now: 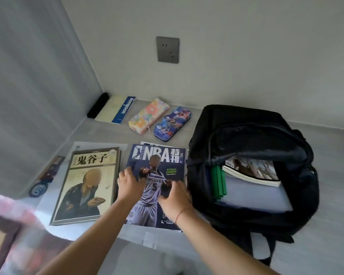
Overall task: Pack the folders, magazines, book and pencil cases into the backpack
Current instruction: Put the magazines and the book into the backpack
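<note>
Both hands are resting on the NBA magazine (157,185) on the counter (316,245) — left hand (129,184) gripping its left edge, right hand (174,199) pressing down half-curled.

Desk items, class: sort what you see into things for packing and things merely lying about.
For packing: NBA magazine under both hands, book, floral pencil case, blue pencil case, backpack.
Lying about: wall socket, notebook, black pouch.
</note>
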`<state>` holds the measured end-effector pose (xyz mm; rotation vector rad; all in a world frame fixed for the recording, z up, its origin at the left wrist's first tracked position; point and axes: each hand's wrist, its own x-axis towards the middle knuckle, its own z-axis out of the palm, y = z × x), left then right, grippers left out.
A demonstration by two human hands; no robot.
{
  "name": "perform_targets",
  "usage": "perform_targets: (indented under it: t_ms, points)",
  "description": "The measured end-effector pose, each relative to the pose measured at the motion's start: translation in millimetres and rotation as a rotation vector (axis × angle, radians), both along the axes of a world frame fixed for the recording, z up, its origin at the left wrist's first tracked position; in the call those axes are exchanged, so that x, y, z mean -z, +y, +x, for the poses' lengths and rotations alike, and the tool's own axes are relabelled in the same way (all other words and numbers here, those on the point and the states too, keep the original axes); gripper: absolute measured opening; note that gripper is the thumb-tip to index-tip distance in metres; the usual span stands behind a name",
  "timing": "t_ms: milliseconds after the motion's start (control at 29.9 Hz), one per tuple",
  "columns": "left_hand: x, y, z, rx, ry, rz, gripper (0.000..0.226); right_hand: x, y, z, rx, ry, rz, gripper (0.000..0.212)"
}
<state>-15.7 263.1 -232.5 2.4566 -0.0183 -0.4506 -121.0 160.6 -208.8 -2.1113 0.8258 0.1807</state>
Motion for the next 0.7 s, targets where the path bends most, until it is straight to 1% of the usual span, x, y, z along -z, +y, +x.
perform_targets:
  t_ms: [67,134,167,234,267,334,368,401,501,568,601,635,702]
  points:
    - [4.5,12.8,15.2,-0.055,0.092,-0.001,0.065,17.6,6.8,8.9,0.179,0.124,0.054,0.071]
    - [11.3,16.5,29.7,-0.119,0.170,-0.013,0.071,26.5,6.3,17.6,0.336,0.149,0.146,0.077]
    - [17.8,19.1,38.8,-0.164,0.219,-0.016,0.074,32.6,4.8,24.7,0.396,0.133,0.198,0.075]
    - [23.8,18.8,53.2,-0.217,0.313,-0.072,0.077,37.5,-5.7,36.3,0.509,0.075,0.311,0.060]
    - [27.0,20.2,60.6,-0.240,0.351,-0.109,0.071,37.5,-8.1,42.8,0.558,0.061,0.371,0.053]
    - [26.8,19.0,68.6,-0.260,0.394,-0.177,0.046,38.4,-17.0,47.0,0.626,0.049,0.497,0.042]
    - [27.9,18.1,73.0,-0.258,0.399,-0.198,0.038,36.7,-22.2,47.8,0.633,0.064,0.531,0.037]
    - [28.3,16.5,76.9,-0.251,0.410,-0.222,0.037,36.5,-27.4,48.9,0.628,0.079,0.557,0.035]
    - [33.0,11.6,84.8,-0.246,0.550,-0.310,0.050,32.6,-40.7,50.8,0.586,0.167,0.620,0.044]
    - [36.0,11.7,83.1,-0.205,0.600,-0.305,0.057,28.6,-42.4,51.9,0.523,0.192,0.640,0.041]
    - [35.7,12.1,81.0,-0.186,0.569,-0.308,0.061,28.2,-42.7,50.9,0.503,0.174,0.648,0.037]
    - [30.7,12.8,76.6,-0.180,0.500,-0.311,0.060,27.1,-41.7,49.2,0.494,0.161,0.670,0.032]
    - [19.8,14.6,68.4,-0.157,0.357,-0.313,0.048,24.5,-39.1,45.8,0.505,0.113,0.741,0.019]
